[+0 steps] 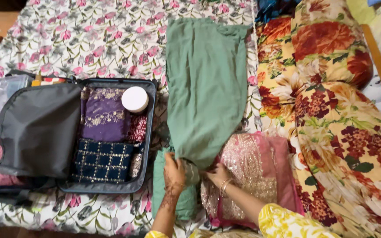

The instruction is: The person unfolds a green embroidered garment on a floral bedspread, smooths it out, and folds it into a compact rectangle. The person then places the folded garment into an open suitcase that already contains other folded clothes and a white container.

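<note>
Here, at the near edge of the bed, the left hand is pinching the lower hem of a green garment, fingers closed on the cloth. Just beside it, the right hand is gripping the same hem, bangles showing at the wrist. The garment is lying lengthwise, stretching away toward the far edge of the floral bedsheet. Under the right hand a pink embroidered garment is resting. Toward the left edge an open suitcase is holding a navy checked cloth, a purple embroidered cloth and a round white jar. Floral bolsters are lining the right edge.
</note>
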